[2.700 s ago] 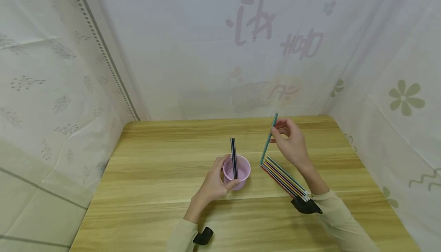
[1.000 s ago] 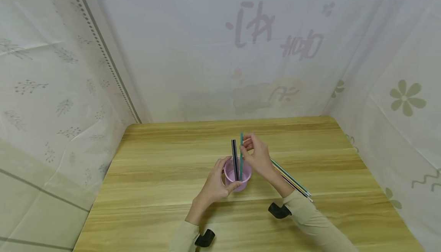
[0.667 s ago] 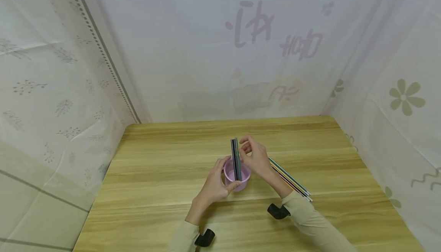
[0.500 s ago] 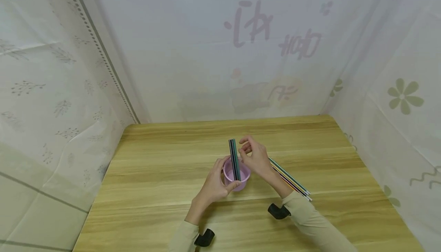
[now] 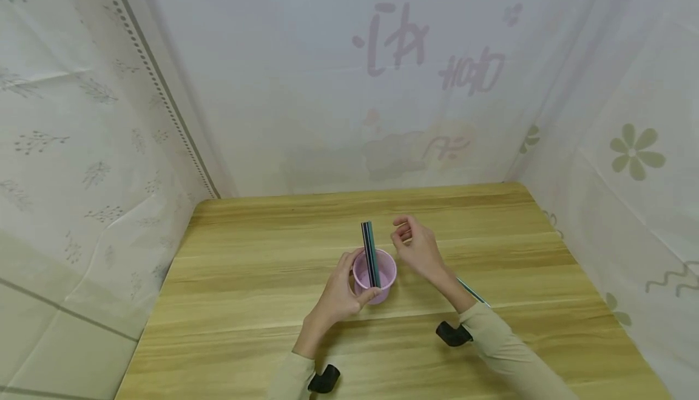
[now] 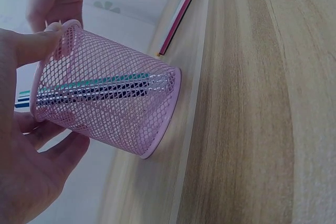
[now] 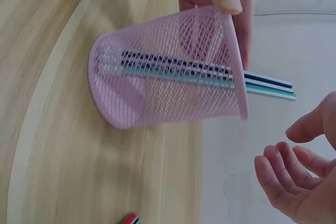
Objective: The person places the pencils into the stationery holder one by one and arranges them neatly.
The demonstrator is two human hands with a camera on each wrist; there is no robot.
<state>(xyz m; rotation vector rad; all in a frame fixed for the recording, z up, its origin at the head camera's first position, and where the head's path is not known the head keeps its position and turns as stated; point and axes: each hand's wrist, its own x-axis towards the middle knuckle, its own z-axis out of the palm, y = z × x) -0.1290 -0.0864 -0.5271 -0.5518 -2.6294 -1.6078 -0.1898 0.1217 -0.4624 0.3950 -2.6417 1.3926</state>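
A pink mesh pencil cup [image 5: 386, 292] stands on the wooden table, with my left hand [image 5: 335, 294] gripping it round the rim, thumb on the near side. Several pencils [image 5: 368, 245], dark striped ones and a green one, lean together inside the cup; through the mesh [image 6: 105, 72] their lower ends show in the left wrist view. To the right of the cup my right hand [image 5: 419, 251] hovers above the table with loosely bent fingers and nothing in them. In the right wrist view this hand [image 7: 299, 177] is apart from the pencil tops.
Loose pencils [image 5: 472, 291] lie on the table, mostly hidden under my right forearm. One red striped pencil [image 6: 181, 19] shows in the left wrist view. A black curved piece [image 5: 324, 379] sits at each wrist. Patterned cloth [image 5: 306, 115] hangs behind the table and at both sides.
The green pencil, lifted from the loose bunch by my right hand, now leans in the cup with the others. My right hand has let go and moved right; the left hand stays put.
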